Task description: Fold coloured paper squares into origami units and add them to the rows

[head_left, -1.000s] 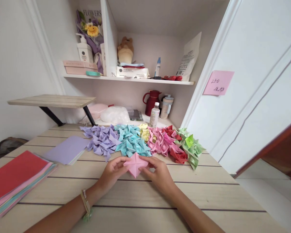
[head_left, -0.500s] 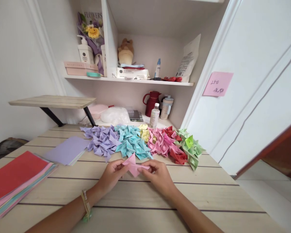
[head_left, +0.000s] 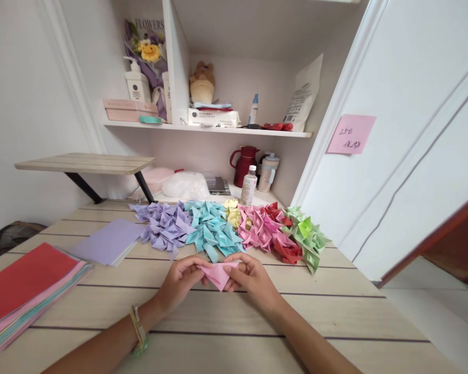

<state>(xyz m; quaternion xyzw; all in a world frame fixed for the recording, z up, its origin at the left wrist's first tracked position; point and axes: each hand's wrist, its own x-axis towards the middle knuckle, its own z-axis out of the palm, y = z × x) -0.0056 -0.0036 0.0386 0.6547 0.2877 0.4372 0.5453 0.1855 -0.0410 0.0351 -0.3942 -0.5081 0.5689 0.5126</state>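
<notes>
A pink folded paper piece [head_left: 219,274] is pinched between both hands just above the wooden table [head_left: 226,311]. My left hand [head_left: 181,280] grips its left side with closed fingers. My right hand [head_left: 251,278] grips the right side, fingers curled over the top edge. Right behind the hands lies a row of finished folded paper shapes: purple [head_left: 164,226], blue [head_left: 212,228], yellow [head_left: 233,212], pink [head_left: 259,228], red [head_left: 283,241] and green [head_left: 308,234].
A stack of coloured paper sheets with red on top [head_left: 27,288] lies at the left, a purple sheet stack [head_left: 107,241] beside it. Behind are a red jug [head_left: 244,163], a small bottle [head_left: 248,185], a shelf [head_left: 206,127] with boxes and bottles, and a pink note [head_left: 351,134] on the door.
The pink piece was spread flat as a four-pointed shape, then one flap was raised, and now it is folded down into a narrower triangle between the hands. Both hands stayed in place.
</notes>
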